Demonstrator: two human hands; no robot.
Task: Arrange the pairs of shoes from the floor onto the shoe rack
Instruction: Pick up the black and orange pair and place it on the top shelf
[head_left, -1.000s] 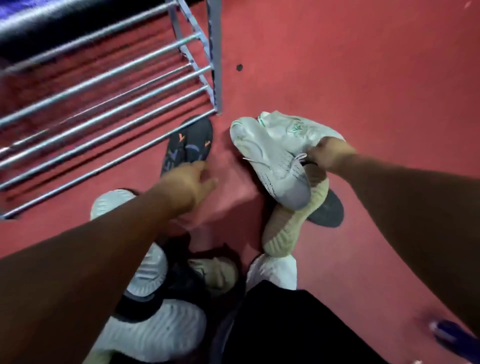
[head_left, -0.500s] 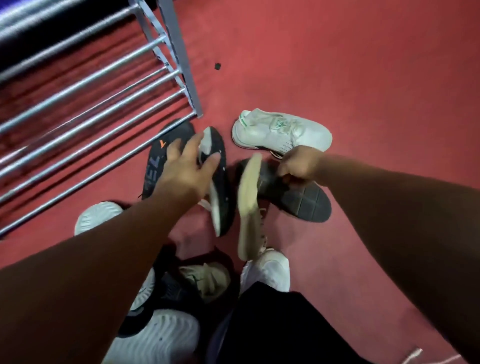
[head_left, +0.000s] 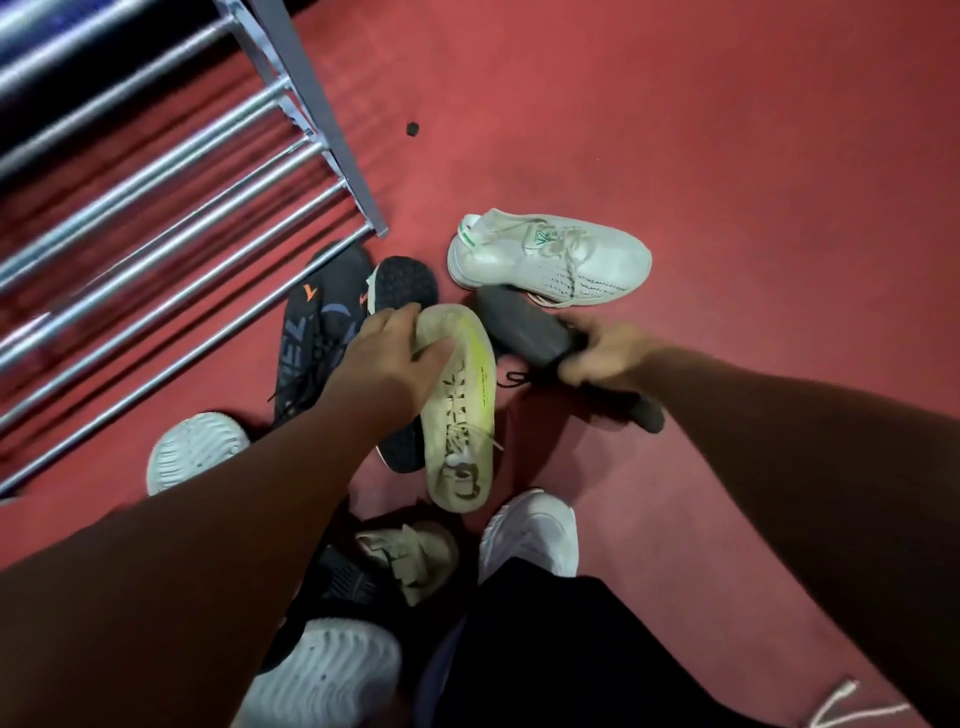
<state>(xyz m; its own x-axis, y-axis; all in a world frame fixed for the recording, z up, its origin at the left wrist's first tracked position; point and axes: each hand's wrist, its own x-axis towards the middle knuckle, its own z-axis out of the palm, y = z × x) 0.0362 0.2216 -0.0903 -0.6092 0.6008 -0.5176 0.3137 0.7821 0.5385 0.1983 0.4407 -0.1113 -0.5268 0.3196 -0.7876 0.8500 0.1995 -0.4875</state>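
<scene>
Two shoes are held: the left hand (head_left: 395, 358) grips the cream shoe (head_left: 462, 415) by its toe, and the right hand (head_left: 608, 353) curls round a dark shoe (head_left: 524, 327). The shoe rack (head_left: 311, 111) stands beyond the left hand.

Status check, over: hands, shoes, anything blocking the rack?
Left hand grips cream sneaker; right hand grips dark grey shoe. Neither yet on shoe rack. Black sneakers lie at rack's foot.

Right hand (head_left: 605, 356) blurred, its grip seemingly on dark shoe (head_left: 524, 327); shoe rack (head_left: 324, 124) cropped left.
</scene>
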